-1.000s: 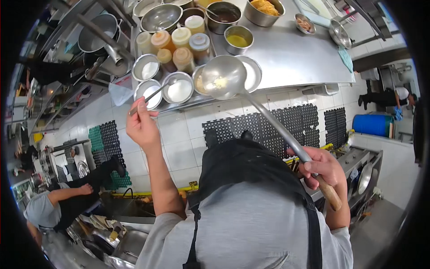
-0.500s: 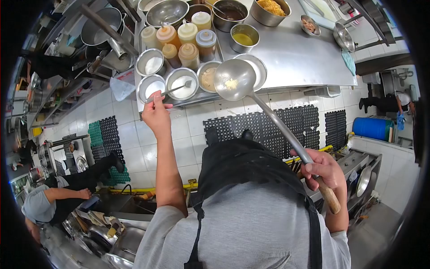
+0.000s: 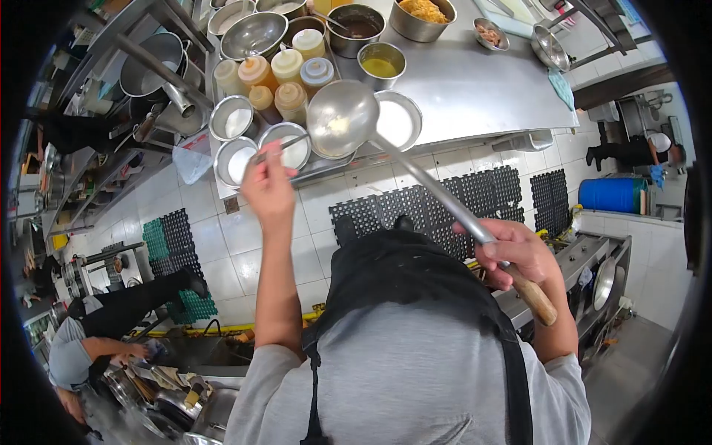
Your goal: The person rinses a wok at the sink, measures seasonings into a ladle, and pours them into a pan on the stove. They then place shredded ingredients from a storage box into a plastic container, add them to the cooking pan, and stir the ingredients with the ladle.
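Observation:
My right hand (image 3: pixel 513 256) is wrapped round the long handle of a steel ladle (image 3: pixel 343 111), near its wooden grip. The ladle's wide bowl hangs over the row of seasoning containers, with a little pale yellowish powder (image 3: pixel 338 125) in it. Pinched in my left hand (image 3: pixel 268 185) is a thin metal spoon (image 3: pixel 296 139), reaching to the left rim of the ladle; its tip is hard to make out. Below the spoon stands a bowl of white grains (image 3: pixel 294 153). Another bowl of white powder (image 3: pixel 241 164) is left of my fingers. The ladle mostly covers one container behind it.
Several squeeze bottles (image 3: pixel 287 65) stand behind the bowls on the steel counter (image 3: pixel 475 96). Nearby are a pot of yellow liquid (image 3: pixel 380 67) and a pot of dark sauce (image 3: pixel 356 31). A co-worker (image 3: pixel 70 352) is at the lower left; black mats (image 3: pixel 445 194) lie on the floor.
My left hand has brought the spoon from over the white-grain bowl rightward to the ladle's rim. The ladle has shifted left and slightly up in view, and the camera view has moved.

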The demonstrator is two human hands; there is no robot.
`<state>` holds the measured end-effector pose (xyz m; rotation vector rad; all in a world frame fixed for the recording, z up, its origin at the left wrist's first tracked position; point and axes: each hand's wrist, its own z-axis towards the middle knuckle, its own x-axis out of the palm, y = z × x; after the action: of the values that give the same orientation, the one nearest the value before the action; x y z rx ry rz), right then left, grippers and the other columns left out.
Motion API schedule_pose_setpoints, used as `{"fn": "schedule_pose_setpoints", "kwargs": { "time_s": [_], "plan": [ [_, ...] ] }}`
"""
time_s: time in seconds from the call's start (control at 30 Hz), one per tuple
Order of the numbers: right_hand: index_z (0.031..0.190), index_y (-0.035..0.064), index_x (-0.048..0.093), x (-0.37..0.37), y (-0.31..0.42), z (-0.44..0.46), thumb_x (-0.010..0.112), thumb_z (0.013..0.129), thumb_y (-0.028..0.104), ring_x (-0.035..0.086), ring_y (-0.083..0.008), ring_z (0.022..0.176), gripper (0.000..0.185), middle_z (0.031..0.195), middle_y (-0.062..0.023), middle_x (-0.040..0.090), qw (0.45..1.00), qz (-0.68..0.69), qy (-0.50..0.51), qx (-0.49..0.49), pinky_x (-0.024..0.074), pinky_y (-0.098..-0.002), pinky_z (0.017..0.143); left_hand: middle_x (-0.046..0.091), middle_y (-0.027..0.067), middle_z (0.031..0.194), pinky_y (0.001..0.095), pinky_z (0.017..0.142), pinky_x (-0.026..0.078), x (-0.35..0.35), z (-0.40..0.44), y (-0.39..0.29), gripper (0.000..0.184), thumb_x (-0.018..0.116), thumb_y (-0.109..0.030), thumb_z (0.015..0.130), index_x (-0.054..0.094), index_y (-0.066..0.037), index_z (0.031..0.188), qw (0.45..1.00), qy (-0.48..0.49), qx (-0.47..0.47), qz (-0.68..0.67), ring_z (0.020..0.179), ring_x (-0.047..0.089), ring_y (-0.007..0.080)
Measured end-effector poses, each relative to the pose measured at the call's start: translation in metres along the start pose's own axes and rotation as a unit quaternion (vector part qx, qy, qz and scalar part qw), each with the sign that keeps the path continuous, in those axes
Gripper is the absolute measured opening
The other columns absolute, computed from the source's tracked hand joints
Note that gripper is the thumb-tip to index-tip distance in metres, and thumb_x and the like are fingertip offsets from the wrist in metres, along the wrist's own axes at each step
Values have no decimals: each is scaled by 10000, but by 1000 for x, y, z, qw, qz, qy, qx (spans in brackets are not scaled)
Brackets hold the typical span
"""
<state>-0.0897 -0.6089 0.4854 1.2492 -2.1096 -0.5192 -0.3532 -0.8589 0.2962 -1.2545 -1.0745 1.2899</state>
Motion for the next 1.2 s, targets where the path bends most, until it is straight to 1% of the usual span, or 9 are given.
{"fn": "schedule_pose_setpoints", "kwargs": {
  "time_s": [0.07,0.17,0.37,0.67,0.87,0.9,0.97,1.03,1.2],
  "plan": [
    [1393,-67,509,-3,4,-11,601,893,71,502,-89,422,527,684,-16,522,999,-9,-26,-16,412,-224,392,713,85,947,244,522,493,28,2,21,237,627,-160,1009,714,49,1080,997,25,60,-36,596,629,101],
    [1392,-76,500,-9,3,-22,596,864,62,498,-96,410,554,668,-25,522,997,2,-62,-36,395,-230,372,713,91,942,250,515,499,46,1,31,229,632,-167,1005,722,33,1073,994,83,47,53,580,633,112],
    [1384,-70,501,-26,-7,-42,625,865,102,499,-102,405,561,664,-28,529,994,12,-97,-50,393,-240,371,712,100,916,265,519,507,49,4,38,235,623,-164,1005,718,38,1077,999,44,10,10,569,633,120],
    [1369,-44,533,-36,-14,-40,652,885,124,505,-100,412,526,668,-19,548,994,-11,-107,-24,402,-233,388,712,93,872,232,478,430,30,-2,45,282,636,-223,1005,714,38,1080,993,13,-102,-59,567,642,121],
    [1366,-41,538,-26,-5,-28,667,890,109,516,-102,421,515,673,-14,557,995,-45,-84,-3,400,-232,388,717,115,933,220,484,417,0,-4,4,282,627,-233,1015,715,31,1060,980,-51,-122,-146,598,654,120],
    [1364,-41,540,-22,-3,-24,668,891,106,517,-102,422,511,674,-14,557,996,-47,-78,3,400,-231,389,716,120,969,231,496,446,-10,-5,-13,244,630,-181,1010,716,42,1062,983,-44,-94,-154,608,652,123],
    [1358,-42,547,-17,-3,-14,670,891,99,518,-96,423,503,681,-13,559,997,-59,-54,9,400,-226,393,718,128,1000,219,513,442,-24,-12,-40,257,617,-185,1017,699,42,1106,997,-56,34,-40,615,647,107],
    [1357,-44,549,-8,-1,-6,666,886,91,520,-96,425,504,683,-18,558,999,-39,-31,22,402,-222,396,722,121,1028,224,561,479,-41,-9,-53,251,604,-154,1022,699,66,1099,969,-76,199,127,626,637,95],
    [1364,-54,541,10,7,4,651,872,74,523,-102,419,521,686,-43,570,998,-38,11,41,405,-228,387,706,121,937,243,527,501,-88,4,-25,194,632,-96,990,724,64,1050,965,-168,155,126,591,618,120]
  ]
}}
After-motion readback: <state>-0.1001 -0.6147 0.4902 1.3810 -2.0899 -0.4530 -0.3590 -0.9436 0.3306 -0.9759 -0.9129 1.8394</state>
